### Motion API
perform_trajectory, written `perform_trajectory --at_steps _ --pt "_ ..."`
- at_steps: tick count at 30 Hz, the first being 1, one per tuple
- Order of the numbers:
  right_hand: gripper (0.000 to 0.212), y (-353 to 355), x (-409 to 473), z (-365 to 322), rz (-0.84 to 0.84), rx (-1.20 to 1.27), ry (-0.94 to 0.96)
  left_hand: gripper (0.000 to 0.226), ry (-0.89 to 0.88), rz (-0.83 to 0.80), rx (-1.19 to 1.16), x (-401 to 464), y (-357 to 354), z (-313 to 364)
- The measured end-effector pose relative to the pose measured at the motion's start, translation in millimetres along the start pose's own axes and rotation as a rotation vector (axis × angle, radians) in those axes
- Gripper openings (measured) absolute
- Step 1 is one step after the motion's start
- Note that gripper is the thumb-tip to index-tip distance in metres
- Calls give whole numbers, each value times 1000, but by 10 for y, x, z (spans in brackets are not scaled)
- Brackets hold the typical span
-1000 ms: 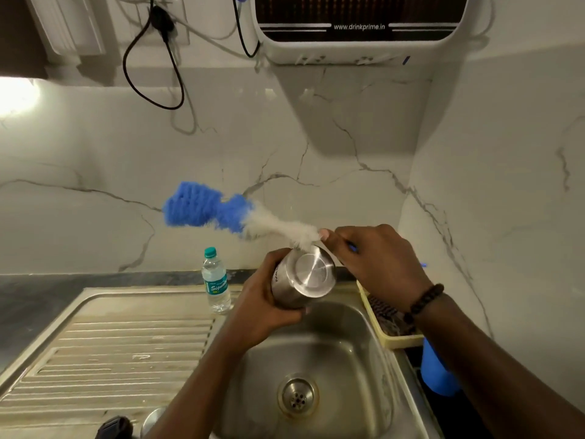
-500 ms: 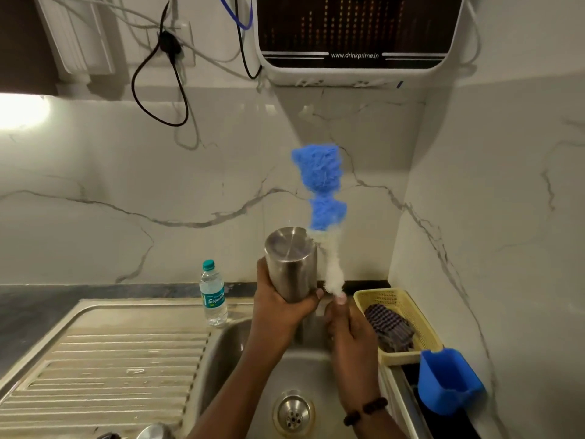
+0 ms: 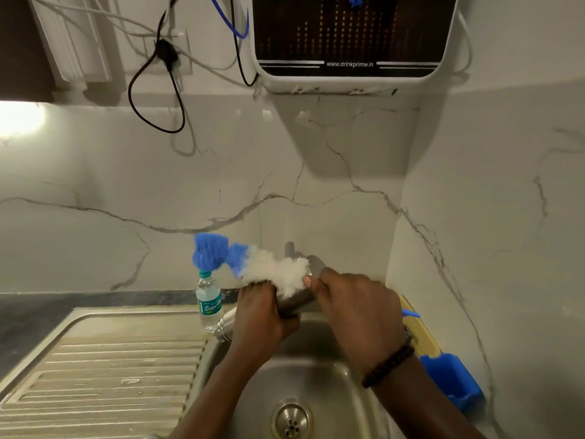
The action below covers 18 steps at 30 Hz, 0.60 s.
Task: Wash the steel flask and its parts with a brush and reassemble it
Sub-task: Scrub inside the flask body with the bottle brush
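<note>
My left hand (image 3: pixel 262 315) grips the steel flask (image 3: pixel 296 304) round its body and holds it lying sideways above the sink basin (image 3: pixel 319 372). Its neck end (image 3: pixel 225 324) sticks out to the left past my fingers. My right hand (image 3: pixel 354 308) holds the bottle brush by its handle. The brush (image 3: pixel 253 264) lies across the top of the flask, its white bristles on the steel and its blue tip pointing left.
A small plastic water bottle (image 3: pixel 208 301) stands behind the drainboard (image 3: pixel 104 369). A yellow basket (image 3: pixel 419 334) and a blue holder (image 3: pixel 451 377) sit at the sink's right edge. The drain (image 3: pixel 291 419) is below my hands. A water purifier (image 3: pixel 351 39) hangs on the wall.
The flask went from upright, bottom up, to lying sideways and lower over the sink. The brush swung from pointing up beside it to lying across it, tip to the left.
</note>
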State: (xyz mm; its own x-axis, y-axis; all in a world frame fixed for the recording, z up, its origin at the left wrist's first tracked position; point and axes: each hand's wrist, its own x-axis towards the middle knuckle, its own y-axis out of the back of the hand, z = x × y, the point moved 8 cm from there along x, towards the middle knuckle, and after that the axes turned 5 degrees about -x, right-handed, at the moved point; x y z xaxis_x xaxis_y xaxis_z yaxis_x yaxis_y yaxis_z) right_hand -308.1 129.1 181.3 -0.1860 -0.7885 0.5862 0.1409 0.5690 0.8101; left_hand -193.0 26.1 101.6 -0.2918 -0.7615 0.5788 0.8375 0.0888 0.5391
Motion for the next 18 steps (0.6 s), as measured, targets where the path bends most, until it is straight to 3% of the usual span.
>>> perform_trajectory --at_steps 4,7,12,16,18 --pt "46 -63 102 169 -134 101 -88 70 -176 -12 69 -65 5 106" --pt "47 -238 69 349 -182 285 -204 76 -184 -18 -14 -133 32 59" --pt "53 -793 -236 656 -187 990 -601 89 176 -2 -530 -151 46 -187" --pt "54 -1111 -479 629 -231 996 -680 104 462 94 -1035 -211 -25 -425" --pt "67 -1124 -516 587 -208 991 -665 117 545 159 -1201 -252 -53 -490"
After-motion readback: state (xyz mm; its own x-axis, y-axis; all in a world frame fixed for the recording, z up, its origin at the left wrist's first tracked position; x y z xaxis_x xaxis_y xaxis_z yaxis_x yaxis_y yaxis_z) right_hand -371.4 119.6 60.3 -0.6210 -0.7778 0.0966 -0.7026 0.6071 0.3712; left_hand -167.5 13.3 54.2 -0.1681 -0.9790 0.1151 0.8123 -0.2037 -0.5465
